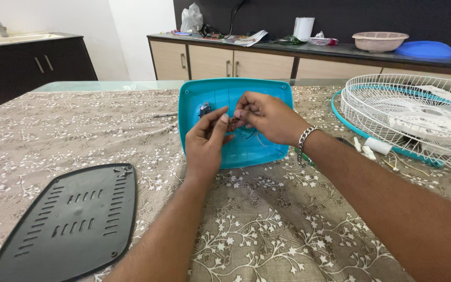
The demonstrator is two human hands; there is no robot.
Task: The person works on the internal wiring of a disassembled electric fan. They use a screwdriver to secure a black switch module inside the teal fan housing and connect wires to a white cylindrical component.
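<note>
Vented plate (69, 222) left of shell (236, 122).

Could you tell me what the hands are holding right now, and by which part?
Both hands pinch thin wires by their ends over the turquoise housing; what the fingers grip exactly is hidden.

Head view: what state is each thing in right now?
Teal housing: open, hollow side up.
Black vented cover: detached, flat on tablecloth.
White fan guard: removed, lying flat.
Left hand: pinching wires inside housing.
Right hand: pinching wires too.
</note>
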